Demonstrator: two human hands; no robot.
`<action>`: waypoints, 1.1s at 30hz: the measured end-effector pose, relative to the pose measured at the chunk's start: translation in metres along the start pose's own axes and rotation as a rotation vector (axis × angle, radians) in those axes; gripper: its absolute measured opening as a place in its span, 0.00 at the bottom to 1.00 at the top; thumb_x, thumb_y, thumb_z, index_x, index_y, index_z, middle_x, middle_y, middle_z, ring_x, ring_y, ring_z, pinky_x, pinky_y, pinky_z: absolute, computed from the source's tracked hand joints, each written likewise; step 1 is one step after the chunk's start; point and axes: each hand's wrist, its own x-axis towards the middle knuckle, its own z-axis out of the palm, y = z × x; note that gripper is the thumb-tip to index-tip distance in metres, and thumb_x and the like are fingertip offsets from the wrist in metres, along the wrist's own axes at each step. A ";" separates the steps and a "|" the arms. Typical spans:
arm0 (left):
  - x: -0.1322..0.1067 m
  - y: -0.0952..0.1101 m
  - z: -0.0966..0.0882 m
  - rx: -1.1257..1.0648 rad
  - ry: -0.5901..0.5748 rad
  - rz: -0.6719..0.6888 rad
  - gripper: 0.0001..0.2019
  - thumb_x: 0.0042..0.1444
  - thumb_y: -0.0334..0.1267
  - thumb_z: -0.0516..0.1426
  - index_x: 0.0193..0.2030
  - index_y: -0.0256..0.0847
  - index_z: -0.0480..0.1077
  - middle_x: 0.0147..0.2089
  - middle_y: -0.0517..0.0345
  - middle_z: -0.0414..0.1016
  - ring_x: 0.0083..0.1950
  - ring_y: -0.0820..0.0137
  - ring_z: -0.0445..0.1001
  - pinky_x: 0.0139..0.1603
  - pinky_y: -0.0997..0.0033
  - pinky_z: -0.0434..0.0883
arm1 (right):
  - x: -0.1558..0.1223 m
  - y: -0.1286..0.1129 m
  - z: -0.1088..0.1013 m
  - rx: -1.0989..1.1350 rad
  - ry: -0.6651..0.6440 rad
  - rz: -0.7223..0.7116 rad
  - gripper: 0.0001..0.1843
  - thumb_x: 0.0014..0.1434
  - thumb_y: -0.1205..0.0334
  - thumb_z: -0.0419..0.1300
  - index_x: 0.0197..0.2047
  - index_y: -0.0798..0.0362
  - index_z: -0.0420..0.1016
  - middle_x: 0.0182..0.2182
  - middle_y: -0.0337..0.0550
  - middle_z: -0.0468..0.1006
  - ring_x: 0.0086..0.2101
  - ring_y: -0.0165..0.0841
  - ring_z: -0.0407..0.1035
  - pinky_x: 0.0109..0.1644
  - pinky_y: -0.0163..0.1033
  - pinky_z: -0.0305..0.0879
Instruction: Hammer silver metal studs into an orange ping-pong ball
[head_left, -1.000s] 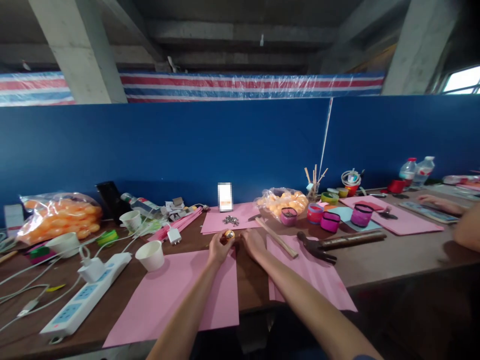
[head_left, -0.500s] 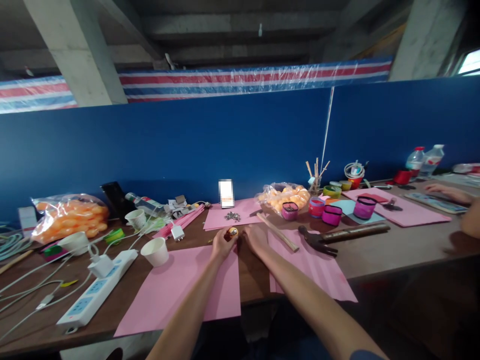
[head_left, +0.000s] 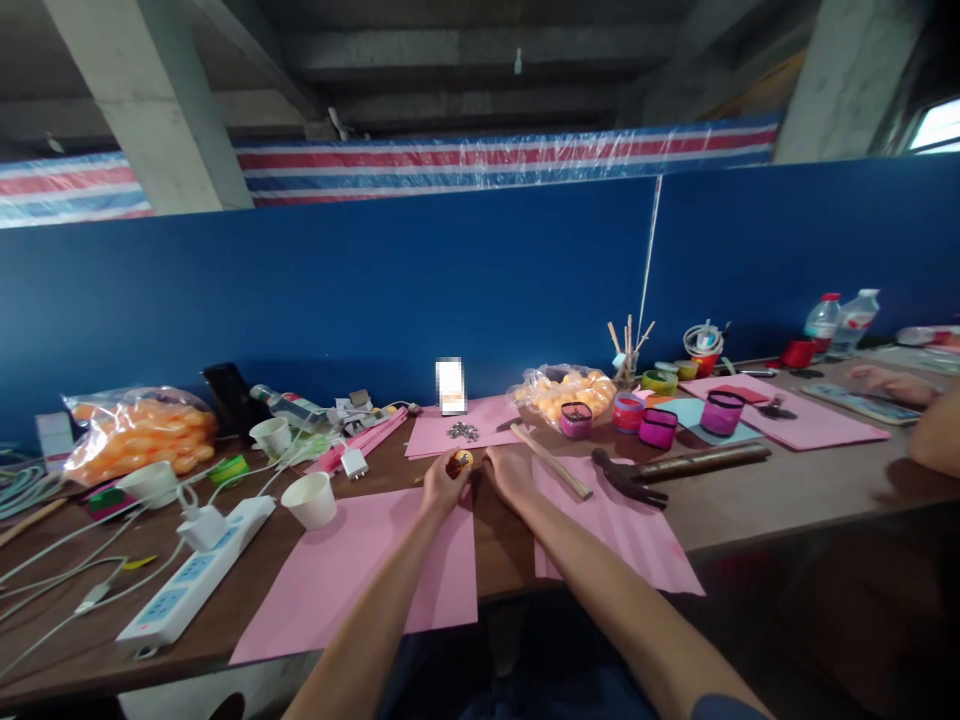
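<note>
My left hand (head_left: 443,482) grips a small orange ball (head_left: 460,461) with a dark patch, held just above the brown table (head_left: 750,510). My right hand (head_left: 508,473) rests beside it with the fingers bent toward the ball; whether it touches the ball I cannot tell. Both hands sit between two pink paper sheets (head_left: 360,575) (head_left: 615,535). A small heap of metal bits (head_left: 463,432) lies on a third pink sheet just beyond the hands. A wooden stick (head_left: 551,461) and a hammer (head_left: 675,468) lie to the right.
Bags of orange balls (head_left: 135,430) (head_left: 562,390), paper cups (head_left: 311,499), a white power strip (head_left: 187,585) with cables, coloured tape rolls (head_left: 658,427) and water bottles (head_left: 840,322) crowd the table. Another person's arm (head_left: 930,430) is at the right edge. A blue partition (head_left: 375,290) stands behind.
The view has shifted slightly left and down. My left hand has turned the ball a little, so a dark patch now shows. My right hand has stayed beside it.
</note>
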 end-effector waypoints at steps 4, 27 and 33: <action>0.000 0.000 0.001 0.017 0.012 0.003 0.18 0.42 0.34 0.58 0.44 0.38 0.69 0.38 0.53 0.75 0.37 0.67 0.74 0.41 0.67 0.71 | -0.002 -0.001 -0.001 0.029 0.040 -0.059 0.10 0.57 0.66 0.48 0.39 0.54 0.69 0.36 0.45 0.73 0.37 0.33 0.65 0.41 0.34 0.56; -0.005 0.005 0.003 0.009 -0.083 -0.024 0.20 0.40 0.30 0.57 0.44 0.39 0.69 0.40 0.54 0.75 0.40 0.67 0.73 0.44 0.67 0.70 | 0.002 0.007 -0.001 0.390 0.102 -0.067 0.09 0.57 0.62 0.51 0.34 0.53 0.72 0.30 0.41 0.76 0.32 0.31 0.69 0.37 0.32 0.60; -0.008 0.012 0.001 0.012 -0.127 -0.003 0.16 0.41 0.31 0.57 0.40 0.39 0.71 0.36 0.56 0.76 0.36 0.68 0.74 0.40 0.69 0.70 | 0.004 0.003 0.000 0.515 0.102 -0.058 0.09 0.55 0.68 0.53 0.37 0.54 0.73 0.34 0.42 0.77 0.35 0.31 0.70 0.40 0.34 0.62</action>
